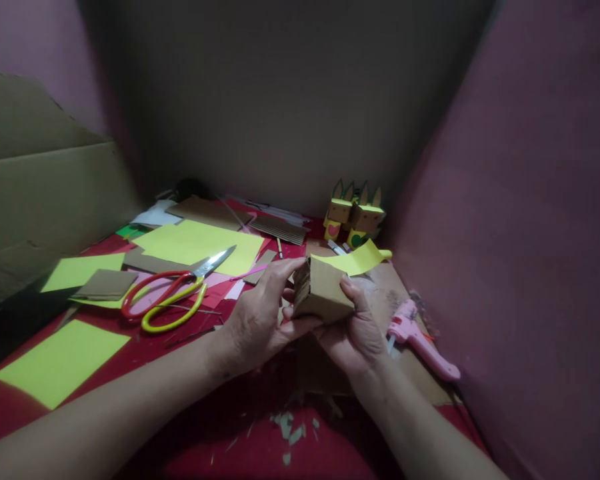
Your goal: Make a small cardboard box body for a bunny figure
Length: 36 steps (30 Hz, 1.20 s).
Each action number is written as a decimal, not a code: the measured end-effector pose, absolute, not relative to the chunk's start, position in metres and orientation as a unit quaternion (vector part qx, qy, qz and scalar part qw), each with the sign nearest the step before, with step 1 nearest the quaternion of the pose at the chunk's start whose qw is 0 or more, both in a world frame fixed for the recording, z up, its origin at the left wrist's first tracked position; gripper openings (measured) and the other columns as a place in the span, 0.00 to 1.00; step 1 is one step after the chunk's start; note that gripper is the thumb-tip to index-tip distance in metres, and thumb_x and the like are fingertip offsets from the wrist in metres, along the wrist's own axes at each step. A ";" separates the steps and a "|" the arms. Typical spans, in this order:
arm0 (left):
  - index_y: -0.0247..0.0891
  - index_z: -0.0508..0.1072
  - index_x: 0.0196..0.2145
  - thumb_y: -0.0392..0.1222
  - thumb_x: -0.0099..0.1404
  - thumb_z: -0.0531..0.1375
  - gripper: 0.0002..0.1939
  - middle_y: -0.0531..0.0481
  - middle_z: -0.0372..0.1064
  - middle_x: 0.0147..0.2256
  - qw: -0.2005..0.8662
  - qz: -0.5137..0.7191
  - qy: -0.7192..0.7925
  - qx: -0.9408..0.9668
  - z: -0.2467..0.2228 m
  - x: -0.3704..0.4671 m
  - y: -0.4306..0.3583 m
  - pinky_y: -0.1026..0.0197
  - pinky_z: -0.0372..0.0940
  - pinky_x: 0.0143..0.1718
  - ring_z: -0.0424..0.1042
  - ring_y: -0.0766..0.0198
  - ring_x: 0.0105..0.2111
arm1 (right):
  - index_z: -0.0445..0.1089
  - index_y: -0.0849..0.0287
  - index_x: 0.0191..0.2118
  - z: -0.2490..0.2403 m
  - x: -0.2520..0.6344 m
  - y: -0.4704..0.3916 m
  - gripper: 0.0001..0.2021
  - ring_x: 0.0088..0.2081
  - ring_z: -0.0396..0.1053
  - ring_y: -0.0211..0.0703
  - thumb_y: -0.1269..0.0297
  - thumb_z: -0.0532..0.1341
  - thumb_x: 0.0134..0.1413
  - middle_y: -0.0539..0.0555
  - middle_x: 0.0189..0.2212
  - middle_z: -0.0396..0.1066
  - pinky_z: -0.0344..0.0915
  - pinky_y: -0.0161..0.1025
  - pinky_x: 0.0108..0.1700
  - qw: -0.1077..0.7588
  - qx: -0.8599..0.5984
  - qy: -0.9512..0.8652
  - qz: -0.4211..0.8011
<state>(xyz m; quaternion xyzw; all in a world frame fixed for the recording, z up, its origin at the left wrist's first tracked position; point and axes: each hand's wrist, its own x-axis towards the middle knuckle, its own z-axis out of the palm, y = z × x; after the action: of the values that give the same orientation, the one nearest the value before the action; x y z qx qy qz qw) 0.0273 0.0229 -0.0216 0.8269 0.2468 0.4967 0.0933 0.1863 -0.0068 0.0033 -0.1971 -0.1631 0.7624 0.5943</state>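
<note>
A small brown cardboard box (327, 290) is held up between both hands, tilted, above the red surface. My left hand (265, 310) grips its left side, the fingers partly hidden behind it. My right hand (357, 327) holds the right side from below, with the thumb on the near right edge. Left of the hands lie scissors (177, 297) with one red and one yellow handle, blades apart from the hands. To the right a pink glue gun (420, 340) rests on a flat cardboard sheet (395, 293).
Yellow paper sheets (205, 240) and cardboard pieces (107, 283) spread over the left side. Two cardboard figures with pointed ears (355, 217) stand at the back. A large cardboard piece (45, 193) rises at left; a pink wall (530, 233) bounds the right. Paper scraps (293, 430) lie in front.
</note>
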 end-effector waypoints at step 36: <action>0.59 0.53 0.68 0.54 0.76 0.48 0.25 0.58 0.50 0.70 0.372 0.538 0.186 0.733 -0.015 0.021 -0.026 0.52 0.55 0.68 0.53 0.52 0.68 | 0.70 0.42 0.57 -0.006 0.174 -0.040 0.20 0.61 0.65 0.52 0.57 0.66 0.58 0.54 0.61 0.68 0.67 0.51 0.59 0.691 -0.186 -0.630 0.303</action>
<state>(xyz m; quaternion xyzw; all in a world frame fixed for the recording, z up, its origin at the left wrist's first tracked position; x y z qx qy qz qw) 0.0214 -0.0258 -0.0145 0.7330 0.1862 0.5379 0.3725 0.1739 -0.0400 -0.0062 -0.1860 -0.6296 0.3033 0.6906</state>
